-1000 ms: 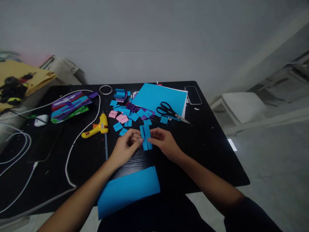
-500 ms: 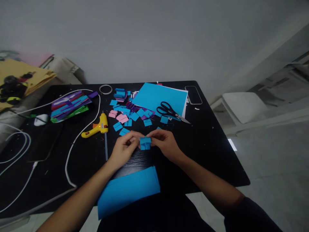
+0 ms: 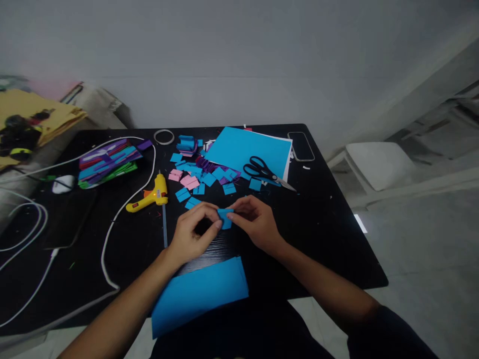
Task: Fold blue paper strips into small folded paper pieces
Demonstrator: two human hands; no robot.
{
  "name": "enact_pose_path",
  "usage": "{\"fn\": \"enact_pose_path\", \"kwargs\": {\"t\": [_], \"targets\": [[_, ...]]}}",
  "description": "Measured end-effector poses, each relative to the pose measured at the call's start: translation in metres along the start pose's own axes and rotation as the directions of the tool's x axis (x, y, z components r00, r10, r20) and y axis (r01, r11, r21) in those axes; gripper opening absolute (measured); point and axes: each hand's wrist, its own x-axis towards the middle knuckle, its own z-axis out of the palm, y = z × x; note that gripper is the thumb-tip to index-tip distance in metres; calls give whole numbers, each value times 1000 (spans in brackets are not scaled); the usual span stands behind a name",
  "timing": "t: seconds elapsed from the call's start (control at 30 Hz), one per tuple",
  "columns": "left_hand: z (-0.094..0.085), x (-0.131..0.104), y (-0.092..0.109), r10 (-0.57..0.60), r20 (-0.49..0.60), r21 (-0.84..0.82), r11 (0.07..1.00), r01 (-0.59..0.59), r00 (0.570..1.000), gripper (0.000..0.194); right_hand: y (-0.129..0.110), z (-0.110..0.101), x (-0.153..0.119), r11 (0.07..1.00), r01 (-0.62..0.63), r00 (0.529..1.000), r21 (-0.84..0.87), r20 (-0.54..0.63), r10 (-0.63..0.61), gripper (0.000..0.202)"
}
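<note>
A small folded blue paper piece (image 3: 225, 218) is held above the black table, near its front middle. My left hand (image 3: 194, 230) pinches its left side with thumb and fingers. On its right side, the thumb and fingertips of my right hand (image 3: 259, 223) grip the upper edge. Several blue squares (image 3: 209, 179) and pink squares (image 3: 189, 182) with slits or creases lie just beyond my hands. Between my forearms, a large blue sheet (image 3: 202, 294) rests along the front edge of the table.
A yellow glue gun (image 3: 151, 196) lies left of my hands, its white cord (image 3: 108, 239) looping round. Black scissors (image 3: 267, 173) rest on a blue sheet (image 3: 249, 149). Phones (image 3: 301, 146) lie at back right and left, near stacked coloured strips (image 3: 108, 162). A white stool (image 3: 377, 164) stands right.
The blue piece has turned and tilted between my fingers, with less of its face showing. My left thumb has moved onto its front, and my right thumb has shifted slightly left over it.
</note>
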Motion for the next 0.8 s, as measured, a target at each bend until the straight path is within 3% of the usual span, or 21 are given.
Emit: {"fn": "enact_pose_path", "kwargs": {"t": [0.13, 0.37, 0.6, 0.8], "targets": [[4, 0, -3, -107, -83, -56, 993, 103, 991, 20, 5, 1, -2, 999, 43, 999, 26, 6, -43, 24], [2, 0, -1, -15, -101, 84, 996, 24, 995, 9, 4, 0, -4, 998, 52, 996, -37, 79, -48, 24], [3, 1, -3, -54, -114, 51, 997, 60, 992, 7, 5, -1, -2, 959, 174, 984, -222, 79, -160, 11], [2, 3, 0, -99, -82, -25, 995, 98, 992, 9, 2, 0, -3, 939, 216, 976, -269, 71, -204, 8]]}}
